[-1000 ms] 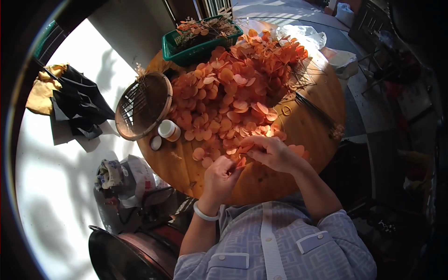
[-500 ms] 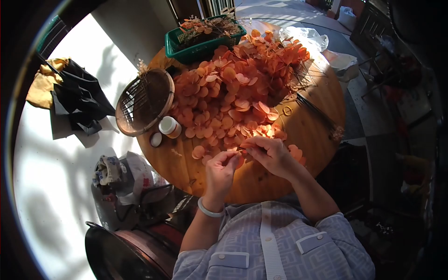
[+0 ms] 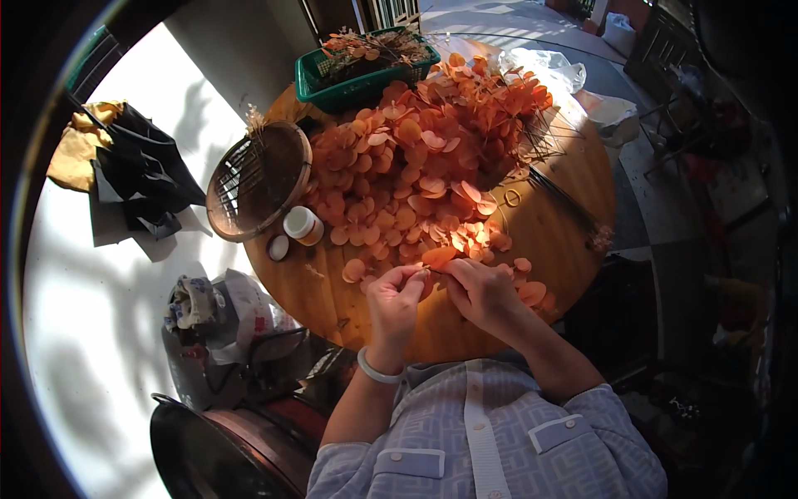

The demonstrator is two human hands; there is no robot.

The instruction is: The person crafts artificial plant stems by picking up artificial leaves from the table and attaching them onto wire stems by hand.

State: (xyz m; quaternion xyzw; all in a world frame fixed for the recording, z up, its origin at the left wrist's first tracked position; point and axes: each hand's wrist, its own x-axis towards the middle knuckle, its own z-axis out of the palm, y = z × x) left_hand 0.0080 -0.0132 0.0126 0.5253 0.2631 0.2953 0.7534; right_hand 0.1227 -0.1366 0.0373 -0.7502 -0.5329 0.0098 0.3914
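Observation:
Close together over the near part of the table are my two hands. My left hand (image 3: 394, 301), with a white band at its wrist, is closed in a pinch on a thin leaf stem. My right hand (image 3: 484, 293) is closed beside it, fingertips pinched on the same small stem. An orange leaf (image 3: 439, 257) stands up between the fingertips. Just beyond lies a large heap of round orange leaves (image 3: 407, 166), and a few loose leaves (image 3: 532, 293) rest right of my right hand. My fingers partly hide the stem.
On the round wooden table (image 3: 573, 224) are a green basket (image 3: 332, 98) of dried stems, a woven tray (image 3: 306, 158), a white-topped jar (image 3: 302, 225), its lid (image 3: 278, 247) and dark stems (image 3: 565, 200). Bags (image 3: 249, 312) stand left; a black pan-like vessel (image 3: 187, 449) is near my left side.
My right hand has lowered slightly and turned, and the orange leaf now shows upright between the hands. The left hand has barely moved. More loose leaves are visible on the right.

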